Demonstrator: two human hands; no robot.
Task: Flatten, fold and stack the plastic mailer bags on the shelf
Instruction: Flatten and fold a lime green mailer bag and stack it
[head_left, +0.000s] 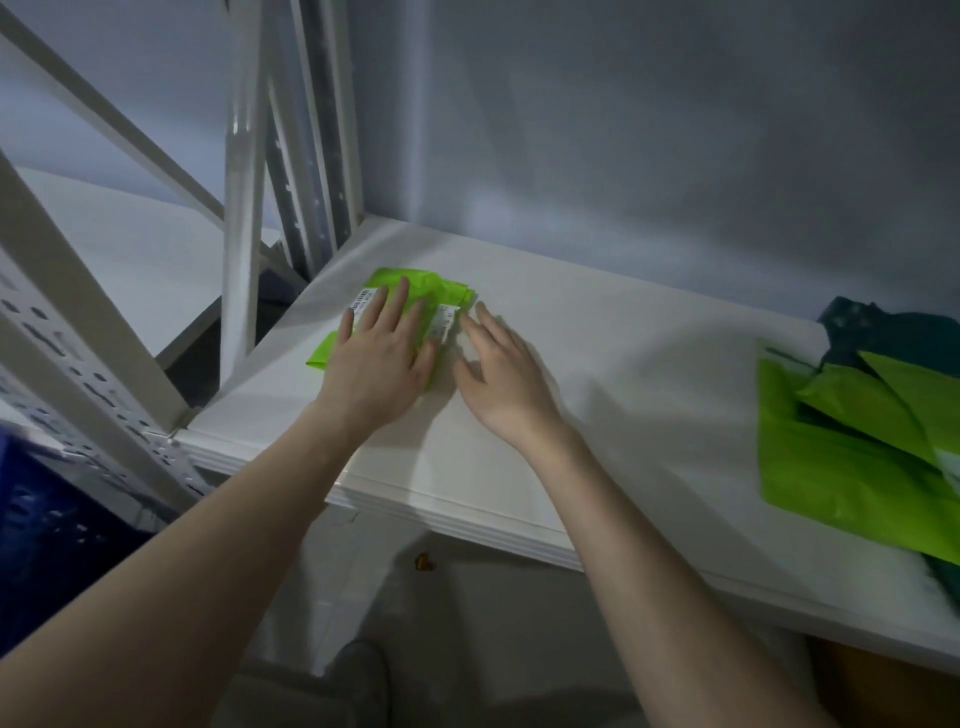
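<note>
White shelf (597, 374) fills most of the view, running from the rack corner at the left out to the right edge. Grey wall (649, 130) rises straight behind it. White metal rack posts (241, 218) with rows of punched holes stand at the shelf's left end, with diagonal braces crossing in front of them. Blue crate (47, 525) sits below and left of the shelf, partly cut off by the frame.

Loose pile of mailer bags (852, 441) lies at the shelf's right end: bright green ones on top and in front, dark green ones behind and beneath, all overlapping, not folded flat. The pile is well apart from the hands.

Folded green mailer bag (415, 291) lies flat on the shelf near its left end, close to the rack posts. Two white printed labels show on its top; the text is too blurred to read.

Left hand (382, 351) lies palm down on the folded bag, fingers straight and spread, pressing it to the shelf. Right hand (496, 366) is just beside it, flat with fingers extended, fingertips at the bag's right edge by the label; whether they touch the bag I cannot tell. The two hands are apart, side by side. Neither one grips anything.

Small brownish scrap (425, 562) lies on the floor under the shelf's front edge.
</note>
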